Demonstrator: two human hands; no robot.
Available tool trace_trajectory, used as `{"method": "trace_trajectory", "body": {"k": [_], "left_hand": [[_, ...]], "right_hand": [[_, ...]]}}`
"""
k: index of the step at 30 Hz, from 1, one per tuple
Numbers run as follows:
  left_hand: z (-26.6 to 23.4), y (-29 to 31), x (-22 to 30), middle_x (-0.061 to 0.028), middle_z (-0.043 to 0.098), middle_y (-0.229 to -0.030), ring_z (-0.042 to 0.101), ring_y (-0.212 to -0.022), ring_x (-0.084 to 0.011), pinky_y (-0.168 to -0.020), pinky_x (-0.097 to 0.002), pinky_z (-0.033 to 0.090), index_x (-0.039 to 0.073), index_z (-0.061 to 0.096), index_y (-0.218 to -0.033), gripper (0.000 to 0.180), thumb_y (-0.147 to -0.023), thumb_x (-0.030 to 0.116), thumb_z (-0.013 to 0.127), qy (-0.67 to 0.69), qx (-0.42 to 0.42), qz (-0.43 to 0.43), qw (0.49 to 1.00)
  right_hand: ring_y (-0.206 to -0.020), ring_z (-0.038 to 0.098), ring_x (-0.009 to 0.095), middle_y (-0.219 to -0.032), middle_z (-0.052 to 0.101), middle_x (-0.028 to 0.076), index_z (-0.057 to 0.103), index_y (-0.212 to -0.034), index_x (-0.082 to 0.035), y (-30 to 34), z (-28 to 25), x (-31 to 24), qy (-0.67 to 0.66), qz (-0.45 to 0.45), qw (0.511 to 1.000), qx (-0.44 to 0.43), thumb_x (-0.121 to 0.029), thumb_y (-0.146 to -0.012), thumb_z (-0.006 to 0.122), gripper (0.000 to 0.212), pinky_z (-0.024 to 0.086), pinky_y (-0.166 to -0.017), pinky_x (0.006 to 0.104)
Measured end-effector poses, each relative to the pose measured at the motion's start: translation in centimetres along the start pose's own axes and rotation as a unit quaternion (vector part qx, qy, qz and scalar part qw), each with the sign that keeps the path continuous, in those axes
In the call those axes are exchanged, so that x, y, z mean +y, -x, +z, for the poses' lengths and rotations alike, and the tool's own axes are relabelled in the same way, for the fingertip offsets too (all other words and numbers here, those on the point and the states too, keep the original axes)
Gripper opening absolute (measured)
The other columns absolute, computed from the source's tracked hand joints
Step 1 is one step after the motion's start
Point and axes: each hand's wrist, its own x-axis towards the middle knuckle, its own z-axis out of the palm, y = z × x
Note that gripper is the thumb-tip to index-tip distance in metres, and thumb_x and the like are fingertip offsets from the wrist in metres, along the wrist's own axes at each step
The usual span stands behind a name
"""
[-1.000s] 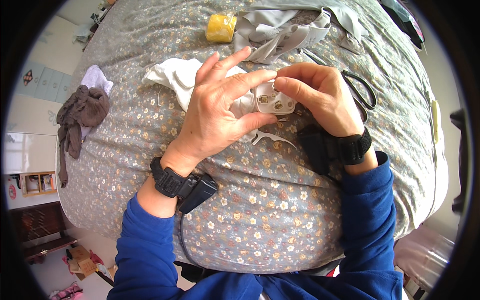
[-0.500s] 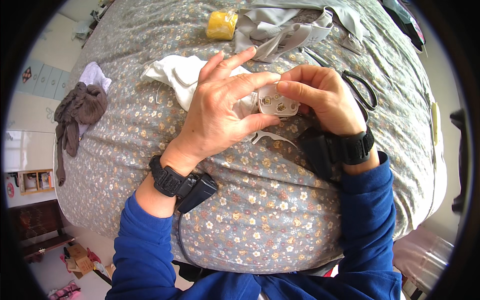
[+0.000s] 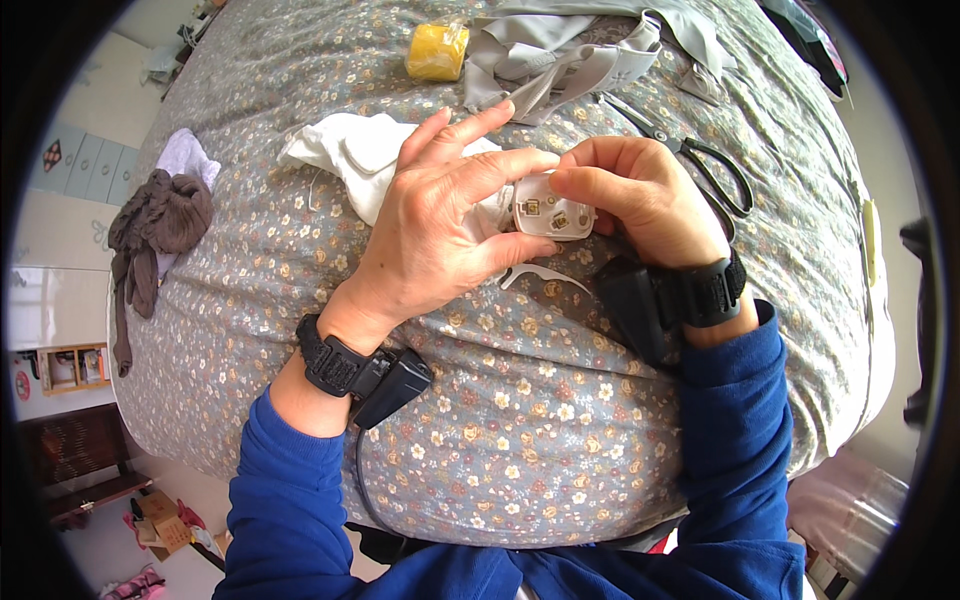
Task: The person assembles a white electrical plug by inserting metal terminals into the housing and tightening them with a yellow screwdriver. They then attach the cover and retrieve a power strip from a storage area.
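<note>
A small white plastic casing (image 3: pixel 540 222), its inner side facing up with metal contacts showing, is held between both hands. My left hand (image 3: pixel 425 220) grips its left and lower edge between thumb and forefinger, the other fingers raised. At its upper right side, my right hand (image 3: pixel 640 195) pinches with thumb and bent forefinger; whatever is under those fingertips is hidden. Just below the casing lies a thin, curved white piece (image 3: pixel 545 273) on the bedspread. A white cloth (image 3: pixel 350 150) lies behind my left hand.
Black-handled scissors (image 3: pixel 725 175) lie right of my right hand. Farther back are a yellow roll (image 3: pixel 437 52) in clear wrap and a grey strap-like fabric (image 3: pixel 560 60). A dark brown cloth (image 3: pixel 165 220) rests at the left on the flowered bedspread (image 3: pixel 500 420).
The casing has tilted and dropped slightly, with the right thumb now covering a little more of its upper edge. Both hands keep their grip; more of the scissors shows.
</note>
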Motion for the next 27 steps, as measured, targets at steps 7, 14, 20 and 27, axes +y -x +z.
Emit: {"method": "trace_trajectory", "body": {"k": [7, 14, 20, 27], "left_hand": [[0.0, 0.1, -0.6, -0.0095, 0.072, -0.104, 0.055, -0.124, -0.0309, -0.109, -0.0504, 0.031, 0.012, 0.068, -0.113, 0.053, -0.067, 0.032, 0.086, 0.113, 0.073, -0.054, 0.989], [-0.7, 0.2, -0.7, -0.0088, 0.071, -0.105, 0.055, -0.124, -0.0330, -0.110, -0.0516, 0.030, 0.009, 0.069, -0.110, 0.051, -0.070, 0.036, 0.084, 0.147, 0.075, -0.074, 0.983], [-1.5, 0.1, -0.5, -0.0077, 0.072, -0.106, 0.055, -0.123, -0.0327, -0.106, -0.0459, 0.037, 0.010, 0.071, -0.105, 0.038, -0.077, 0.033, 0.080, 0.185, 0.068, -0.069, 0.978], [-2.3, 0.0, -0.3, -0.0089, 0.071, -0.107, 0.055, -0.120, -0.0290, -0.102, -0.0412, 0.042, 0.008, 0.074, -0.092, 0.012, -0.081, 0.012, 0.076, 0.120, 0.063, -0.044, 0.990]], "right_hand": [[-0.084, 0.061, 0.010, -0.098, 0.066, 0.005, 0.059, -0.120, 0.002, -0.1, -0.4, -0.2, -0.115, -0.039, 0.989, -0.080, -0.025, -0.083, 0.076, 0.049, 0.048, -0.072, 0.0205], [-0.106, 0.060, 0.013, -0.116, 0.063, 0.008, 0.049, -0.132, 0.004, 0.6, 0.3, -1.0, -0.115, -0.100, 0.983, -0.101, 0.002, -0.079, 0.076, 0.060, 0.050, -0.092, 0.0276], [-0.090, 0.057, 0.009, -0.105, 0.062, 0.002, 0.056, -0.126, 0.002, 1.2, 0.5, -1.5, 0.037, -0.149, 0.986, -0.067, -0.001, -0.075, 0.078, 0.056, 0.049, -0.081, 0.0237], [-0.077, 0.049, 0.010, -0.090, 0.059, 0.000, 0.064, -0.114, -0.001, 1.1, 0.7, -1.6, 0.184, -0.231, 0.954, -0.045, -0.014, -0.067, 0.084, 0.053, 0.042, -0.069, 0.0239]]}}
